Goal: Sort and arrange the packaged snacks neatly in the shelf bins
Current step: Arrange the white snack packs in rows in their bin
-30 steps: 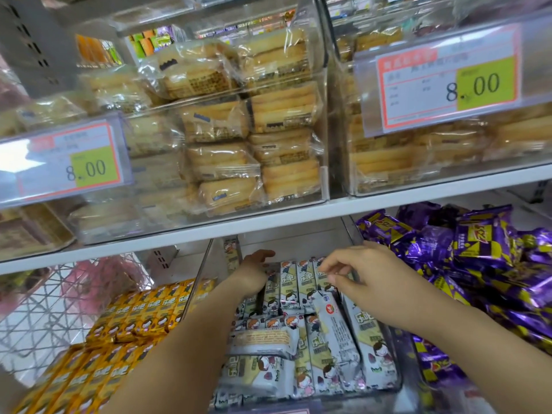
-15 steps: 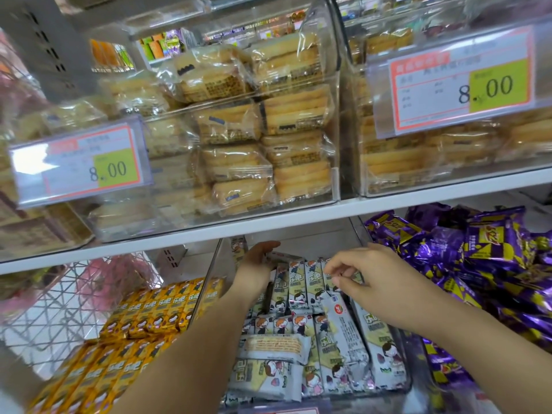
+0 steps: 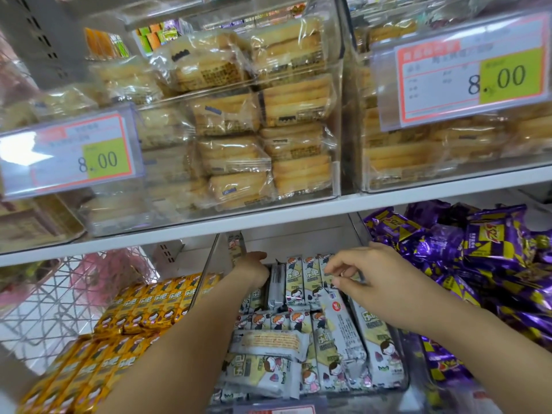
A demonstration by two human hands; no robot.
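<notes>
Snack packs (image 3: 301, 279) in white wrappers fill the middle bin (image 3: 206, 270) on the lower shelf as I work both hands along its far row. My left grip (image 3: 252, 270) reaches into the far left corner, just beside a grey pack (image 3: 276, 282) standing on end. Its fingers are hidden past the wrist, so I cannot tell whether it holds anything. My right grip (image 3: 367, 273) sits over the right end of that row, fingers curled, thumb and forefinger seemingly pinching the top edge of one pack.

By my reading the job is partway done. The far row stands upright and even, and the row in front of it mostly does too. Nearer me, loose packs (image 3: 268, 342) lie flat and crosswise on the others and want standing up. Gold packs (image 3: 143, 306) in the left bin lie in tidy rows. Purple packs (image 3: 490, 264) in the right bin are heaped loose and look unsorted. Cake packs (image 3: 233, 162) on the shelf above are stacked in clear bins.
</notes>
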